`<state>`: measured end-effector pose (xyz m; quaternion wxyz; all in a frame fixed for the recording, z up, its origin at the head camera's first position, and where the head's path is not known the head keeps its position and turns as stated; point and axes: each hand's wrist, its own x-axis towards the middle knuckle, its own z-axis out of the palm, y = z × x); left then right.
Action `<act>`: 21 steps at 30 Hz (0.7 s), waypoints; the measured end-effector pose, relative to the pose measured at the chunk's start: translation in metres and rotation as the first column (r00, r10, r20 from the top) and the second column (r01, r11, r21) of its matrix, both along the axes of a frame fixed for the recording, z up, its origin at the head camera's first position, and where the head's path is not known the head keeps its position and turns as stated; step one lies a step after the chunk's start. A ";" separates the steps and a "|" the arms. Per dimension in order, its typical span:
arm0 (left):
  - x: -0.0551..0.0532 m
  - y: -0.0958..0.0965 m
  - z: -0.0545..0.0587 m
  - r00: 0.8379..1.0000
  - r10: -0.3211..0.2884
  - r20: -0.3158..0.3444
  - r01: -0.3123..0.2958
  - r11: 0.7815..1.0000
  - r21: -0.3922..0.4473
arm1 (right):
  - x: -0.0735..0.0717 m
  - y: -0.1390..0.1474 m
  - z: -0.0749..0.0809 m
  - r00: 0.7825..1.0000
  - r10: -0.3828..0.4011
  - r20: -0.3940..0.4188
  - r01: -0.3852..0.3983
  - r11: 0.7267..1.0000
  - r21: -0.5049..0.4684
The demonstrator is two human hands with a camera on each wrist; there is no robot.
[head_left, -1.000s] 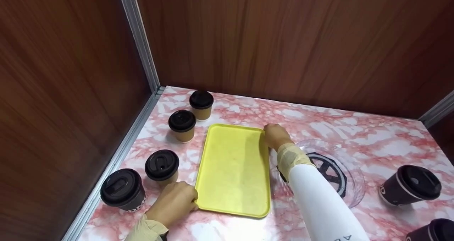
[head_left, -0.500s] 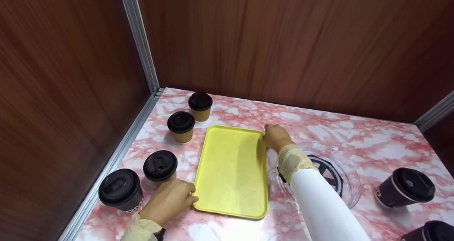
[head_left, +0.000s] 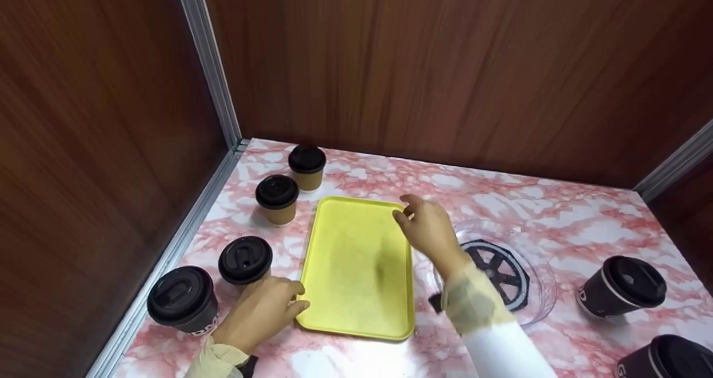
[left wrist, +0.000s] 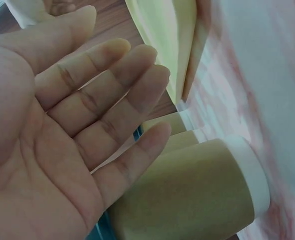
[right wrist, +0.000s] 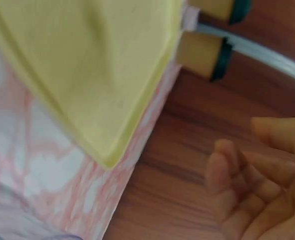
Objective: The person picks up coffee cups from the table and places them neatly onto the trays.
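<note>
1. Yellow tray (head_left: 353, 255): we locate it in the lower centre of the head view, lying on the pink-and-white marbled bench (head_left: 596, 227).
2. Left hand (head_left: 259, 311): we see it at the tray's lower left corner, fingers extended and gripping nothing. We cannot tell whether the fingertips touch the rim.
3. Right hand (head_left: 431, 233): we see it at the tray's upper right corner, thumb and fingers spread and slightly bent, holding nothing. The right wrist view shows it apart from the tray. The two hands are well apart from each other.
4. Brown cups: we count three, upright with black lids, left of the tray: the rear cup (head_left: 306, 172), the middle cup (head_left: 277, 202) and the near cup (head_left: 245, 261). The left hand partly covers the near cup.
5. Dark cups: we note one (head_left: 184, 300) at lower left and two (head_left: 621, 288) (head_left: 663, 361) at lower right, all lidded.
6. Clear dish (head_left: 543, 289): we find it right of the tray, partly behind the right forearm, with a dark spoked disc (head_left: 496, 275) visible through it.
</note>
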<state>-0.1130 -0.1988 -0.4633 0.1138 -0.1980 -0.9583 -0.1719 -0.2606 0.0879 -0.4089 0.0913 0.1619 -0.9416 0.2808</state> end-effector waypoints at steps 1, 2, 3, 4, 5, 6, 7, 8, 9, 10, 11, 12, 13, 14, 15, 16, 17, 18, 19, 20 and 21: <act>0.000 -0.001 0.000 1.000 0.001 -0.002 -0.001 1.000 0.008 | 0.008 0.000 -0.001 1.000 -0.006 -0.020 0.006 1.000 -0.025; 0.001 -0.002 0.001 1.000 0.001 -0.002 -0.001 1.000 0.017 | 0.016 0.001 -0.003 0.999 -0.012 -0.035 0.010 0.999 -0.051; 0.001 -0.003 0.001 1.000 0.002 -0.003 -0.002 1.000 0.027 | 0.024 0.002 -0.004 0.999 -0.016 -0.036 0.014 0.997 -0.072; 0.002 -0.004 0.002 1.000 0.004 -0.002 -0.004 0.999 0.036 | 0.031 0.004 -0.006 0.999 -0.022 -0.029 0.019 0.996 -0.085; 0.002 -0.004 0.002 1.000 0.005 0.000 -0.005 0.999 0.043 | 0.037 0.006 -0.009 1.000 -0.024 -0.021 0.022 0.996 -0.091; 0.003 -0.005 0.002 1.000 0.005 0.002 -0.005 0.999 0.049 | 0.043 0.008 -0.011 0.999 -0.031 -0.007 0.030 0.995 -0.099; 0.003 -0.005 0.002 1.000 0.004 0.007 -0.005 0.999 0.051 | 0.047 0.012 -0.015 0.999 -0.040 0.009 0.041 0.993 -0.110; 0.003 -0.004 0.002 1.000 0.003 0.009 -0.003 0.999 0.052 | 0.051 0.015 -0.019 0.998 -0.049 0.024 0.052 0.991 -0.123; 0.003 -0.004 0.002 1.000 0.001 0.009 -0.001 0.999 0.051 | 0.055 0.018 -0.022 0.997 -0.061 0.040 0.066 0.989 -0.134; 0.003 -0.003 0.002 1.000 -0.002 0.011 0.002 0.999 0.050 | 0.057 0.021 -0.027 0.996 -0.071 0.052 0.078 0.986 -0.149; 0.003 -0.002 0.002 1.000 -0.007 0.013 0.006 0.999 0.050 | 0.058 0.023 -0.031 0.995 -0.076 0.064 0.086 0.981 -0.172; 0.002 -0.002 0.002 1.000 -0.013 0.013 0.012 0.999 0.050 | 0.060 0.025 -0.036 0.993 -0.078 0.090 0.096 0.972 -0.216; 0.002 -0.001 0.002 1.000 -0.016 0.011 0.016 0.999 0.050 | 0.060 0.026 -0.041 0.989 -0.073 0.126 0.105 0.957 -0.270; 0.002 0.000 0.003 1.000 -0.021 0.010 0.020 0.998 0.051 | 0.059 0.027 -0.046 0.985 -0.061 0.163 0.113 0.937 -0.332; 0.001 0.001 0.003 1.000 -0.023 0.009 0.023 0.998 0.052 | 0.059 0.028 -0.052 0.979 -0.047 0.199 0.124 0.911 -0.394; 0.001 0.001 0.003 1.000 -0.027 0.009 0.027 0.998 0.055 | 0.059 0.029 -0.057 0.972 -0.034 0.233 0.139 0.882 -0.450; 0.000 0.002 0.003 0.999 -0.032 0.007 0.031 0.998 0.058 | 0.058 0.030 -0.062 0.963 -0.021 0.268 0.158 0.851 -0.501; 0.000 0.003 0.002 0.999 -0.036 0.006 0.035 0.998 0.060 | 0.059 0.031 -0.066 0.954 -0.011 0.300 0.179 0.823 -0.539; 0.000 0.004 0.002 0.999 -0.038 0.008 0.037 0.997 0.062 | 0.059 0.032 -0.070 0.948 -0.009 0.318 0.194 0.810 -0.554; 0.000 0.004 0.002 0.999 -0.041 0.009 0.040 0.997 0.063 | 0.060 0.033 -0.073 0.946 -0.013 0.324 0.200 0.808 -0.554; 0.000 0.005 0.001 0.999 -0.043 0.011 0.042 0.997 0.066 | 0.061 0.034 -0.076 0.946 -0.022 0.325 0.205 0.815 -0.542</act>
